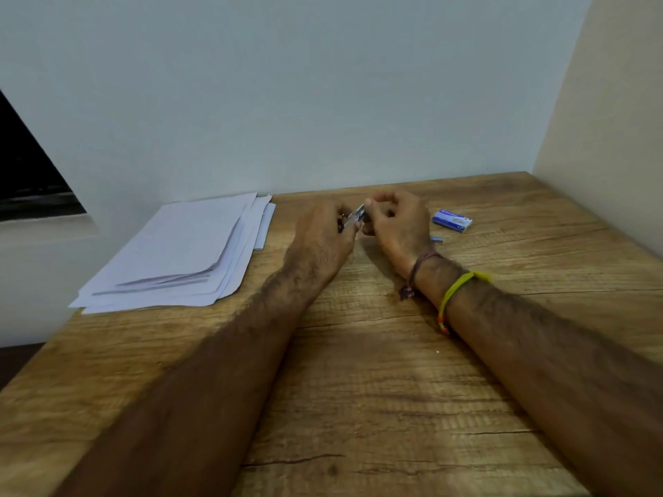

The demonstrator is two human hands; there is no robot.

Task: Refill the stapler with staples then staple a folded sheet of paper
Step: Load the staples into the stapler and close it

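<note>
The stapler is held above the wooden counter, toward its far edge, between both hands; only a small metallic section with a dark end is visible, and whether its magazine is open cannot be told. The left hand is clenched around the stapler's lower end. The right hand pinches the upper metallic end between thumb and fingertips. Both forearms rest on the counter. A yellow thread band and a dark thread band circle the right wrist. At 3 o'clock from the hands, a blue staple box lies flat on the counter, apart from them. A small grey strip of staples lies just beside the right wrist, between it and the box. At 9 o'clock, a loose stack of white paper sheets lies at the counter's left edge.
</note>
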